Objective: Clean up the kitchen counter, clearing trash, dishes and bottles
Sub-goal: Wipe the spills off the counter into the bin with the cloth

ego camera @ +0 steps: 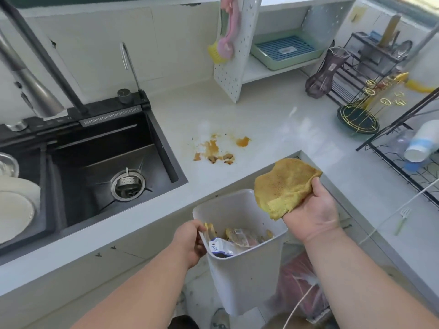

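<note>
My left hand [188, 242] grips the left rim of a white trash bin [242, 279], held up just below the counter's front edge. Inside the bin lie wrappers and food scraps [235, 241]. My right hand [313, 214] holds a yellow cloth [282, 186], palm up, over the bin's right rim. An orange-brown sauce spill with crumbs [218, 150] stains the white counter [273, 119] just beyond the bin.
A black sink [114, 167] sits at left with white plates [14, 207] in it and a faucet [31, 86] above. A shelf unit [237, 55], purple vase [325, 72], gold wire stand [361, 115] and dish rack [408, 148] line the back and right. A red bag [301, 286] lies on the floor.
</note>
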### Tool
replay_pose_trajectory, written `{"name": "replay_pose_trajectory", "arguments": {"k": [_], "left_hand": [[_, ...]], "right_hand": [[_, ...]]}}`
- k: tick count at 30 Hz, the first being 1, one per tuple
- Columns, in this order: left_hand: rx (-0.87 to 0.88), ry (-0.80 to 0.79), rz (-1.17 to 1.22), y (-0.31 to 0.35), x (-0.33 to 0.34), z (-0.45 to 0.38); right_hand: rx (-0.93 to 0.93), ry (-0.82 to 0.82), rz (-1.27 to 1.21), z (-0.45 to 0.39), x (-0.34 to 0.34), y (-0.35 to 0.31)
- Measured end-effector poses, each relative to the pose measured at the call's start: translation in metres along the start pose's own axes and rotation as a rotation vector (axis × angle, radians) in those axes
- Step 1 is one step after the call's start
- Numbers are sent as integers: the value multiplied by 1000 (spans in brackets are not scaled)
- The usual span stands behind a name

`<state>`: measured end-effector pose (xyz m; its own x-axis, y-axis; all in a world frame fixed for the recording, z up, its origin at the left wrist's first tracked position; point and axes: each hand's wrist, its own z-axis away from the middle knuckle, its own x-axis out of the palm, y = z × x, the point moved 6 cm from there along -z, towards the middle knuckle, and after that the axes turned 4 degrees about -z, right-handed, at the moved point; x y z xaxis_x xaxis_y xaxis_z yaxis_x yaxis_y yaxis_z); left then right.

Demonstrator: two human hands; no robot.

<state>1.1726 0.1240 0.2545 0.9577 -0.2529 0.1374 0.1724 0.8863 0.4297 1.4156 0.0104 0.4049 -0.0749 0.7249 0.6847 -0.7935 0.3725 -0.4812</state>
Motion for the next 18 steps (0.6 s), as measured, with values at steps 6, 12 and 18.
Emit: {"name": "replay_pose_trajectory", "arguments": {"k": [6,12,18], "left_hand": [[-50,-40,-5,13,9,-30],[-97,-97,1,23,12,-36],[-64,-32,-3,26,11,-40]], "right_hand": [[-64,30,-41,-24,10,-6],[-87,74,-46,-43,15,-9],[-101,174,23,-78,16,-28]]}}
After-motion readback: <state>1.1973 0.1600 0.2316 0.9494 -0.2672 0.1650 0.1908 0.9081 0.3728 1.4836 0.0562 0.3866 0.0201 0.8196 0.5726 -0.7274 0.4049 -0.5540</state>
